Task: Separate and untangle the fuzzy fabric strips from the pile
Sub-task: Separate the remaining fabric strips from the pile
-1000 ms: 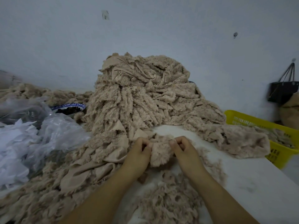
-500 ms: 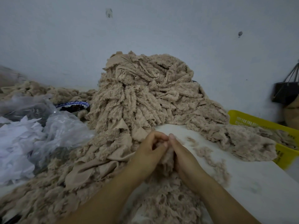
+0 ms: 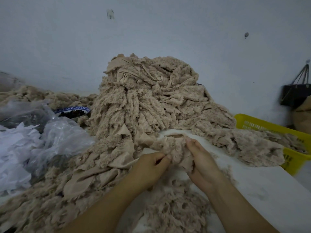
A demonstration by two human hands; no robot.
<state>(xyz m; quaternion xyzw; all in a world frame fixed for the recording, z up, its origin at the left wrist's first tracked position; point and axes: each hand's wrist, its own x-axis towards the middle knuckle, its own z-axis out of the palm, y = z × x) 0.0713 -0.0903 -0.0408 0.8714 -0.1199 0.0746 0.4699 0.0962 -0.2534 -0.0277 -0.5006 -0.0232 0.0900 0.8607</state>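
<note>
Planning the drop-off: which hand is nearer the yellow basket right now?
Right. The right hand holds the fuzzy strip, with the yellow basket off to its right and farther back. The left hand pinches the strip's other side, farther from the basket.

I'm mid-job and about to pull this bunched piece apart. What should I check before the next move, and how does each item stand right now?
1. Left grip pinches the fuzzy strip: ok.
2. Right grip holds the same strip from the other side: ok.
3. Strip free of the big pile: cannot tell; its left edge lies against fabric spilling from the pile.
4. Strip spread out flat: not ok; it is bunched between the two grips.
5. Bare table on the right for laying it down: ok.
6. Room in the yellow basket: cannot tell; fabric drapes over its rim.
</note>
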